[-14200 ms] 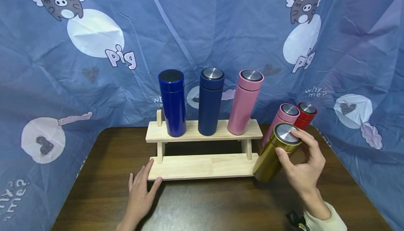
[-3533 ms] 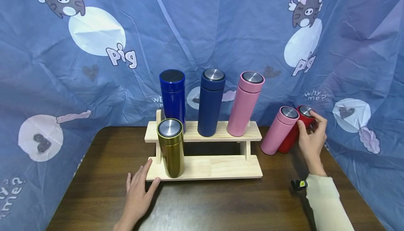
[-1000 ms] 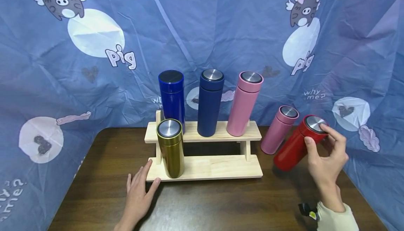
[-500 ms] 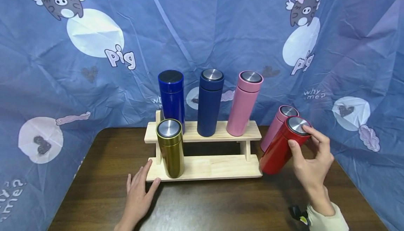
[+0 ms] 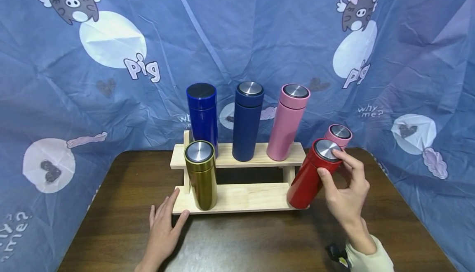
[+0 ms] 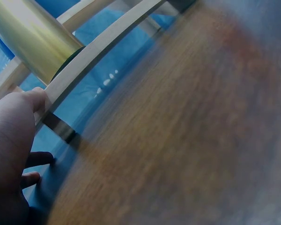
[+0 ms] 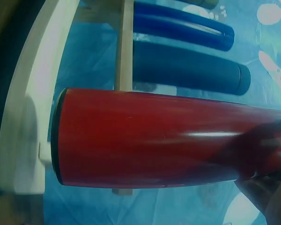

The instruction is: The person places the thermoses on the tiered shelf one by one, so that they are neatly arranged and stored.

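My right hand (image 5: pixel 346 193) grips a red thermos bottle (image 5: pixel 311 177) near its steel-topped lid, thumb on the near side. The bottle is tilted, and its base hangs over the right end of the lower board of a two-tier wooden rack (image 5: pixel 248 197). In the right wrist view, a narrow gap shows between the red thermos (image 7: pixel 150 140) and the board. My left hand (image 5: pixel 163 230) touches the lower board's left corner with fingers extended and thumb at the front edge. Beside it a gold thermos (image 5: pixel 202 185) stands upright on that board.
Along the upper board stand a glossy blue thermos (image 5: pixel 202 119), a navy thermos (image 5: pixel 247 127) and a pink thermos (image 5: pixel 287 125). A second pink thermos (image 5: pixel 340 136) stands on the brown table behind the red one, mostly hidden. A blue printed cloth (image 5: pixel 237 28) hangs behind.
The gold thermos went from my right hand to the lower board's left side. My right hand then took the red thermos and carried it left, over the rack's right end. My left hand stayed put.
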